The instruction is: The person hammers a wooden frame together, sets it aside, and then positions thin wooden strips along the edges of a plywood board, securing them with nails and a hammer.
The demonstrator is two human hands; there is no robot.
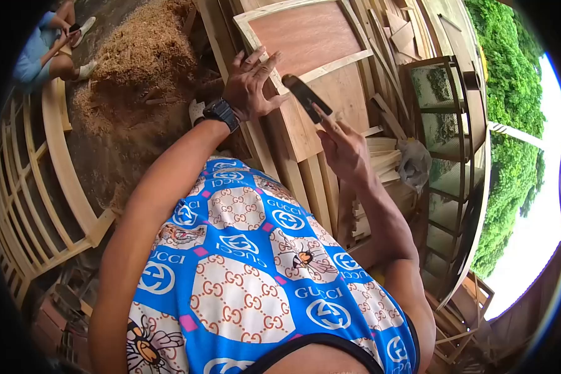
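On the floor [103, 153], one heap of shavings [143, 50] is seen beyond the left grip [249, 90]. One framed panel [305, 43] is steadied by that grip, fingers spread. One hammer [307, 98] is held above it in the closed right grip [346, 149]. Steadying seems in hand; clear fingers are called for.

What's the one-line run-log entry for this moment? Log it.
left hand: spread at pale wooden frame | right hand: gripping dark metal-headed hammer | light-brown plywood: hammer contact unclear
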